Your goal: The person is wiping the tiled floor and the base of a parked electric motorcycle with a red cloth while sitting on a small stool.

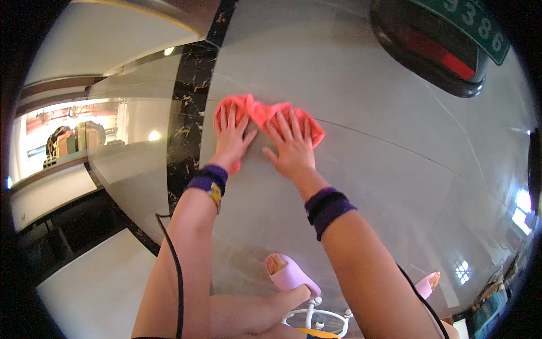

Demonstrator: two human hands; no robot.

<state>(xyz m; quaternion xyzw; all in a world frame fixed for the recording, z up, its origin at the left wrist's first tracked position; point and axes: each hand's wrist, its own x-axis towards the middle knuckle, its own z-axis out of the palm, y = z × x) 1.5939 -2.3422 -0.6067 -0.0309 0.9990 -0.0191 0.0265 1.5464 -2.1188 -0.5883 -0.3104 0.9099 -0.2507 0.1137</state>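
Note:
A coral-pink cloth point(257, 112) lies bunched on the grey tiled floor point(361, 186), near the black marbled border strip. My left hand point(230, 138) presses on the cloth's left part with its fingers spread. On its right part rests my right hand point(293, 146), also flat, fingers apart, with the thumb reaching onto the bare tile. Both arms are stretched out ahead, a dark purple band round each wrist. A corner of the cloth shows below my left hand; whatever lies under the cloth is hidden.
Along the left runs the black marbled border point(189, 107) by a pale wall. At the far right stands a vehicle's rear end point(435, 56) with a red light and a green plate. Below me are pink slippers point(291, 277) and a white wheeled base point(316, 316). Black cords hang by both arms.

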